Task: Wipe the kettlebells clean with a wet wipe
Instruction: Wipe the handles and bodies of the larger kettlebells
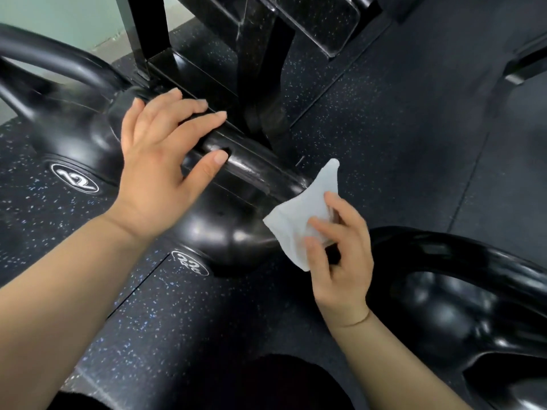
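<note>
Left hand (159,170) fingers spread over the middle kettlebell's (225,232) handle — heavy, rigid, slick iron, best steadied there — while right hand (340,255) fingers pinch the limp wet wipe (299,220) just beside it.

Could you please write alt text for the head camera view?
A right hand holds a white wet wipe beside a black kettlebell, whose handle the open left hand reaches for. Two more kettlebells flank it on speckled rubber flooring.

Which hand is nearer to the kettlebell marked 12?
Left. The left hand hovers open just right of the kettlebell marked 12, over the middle kettlebell's handle. The right hand, holding the wet wipe, is farther right.
</note>
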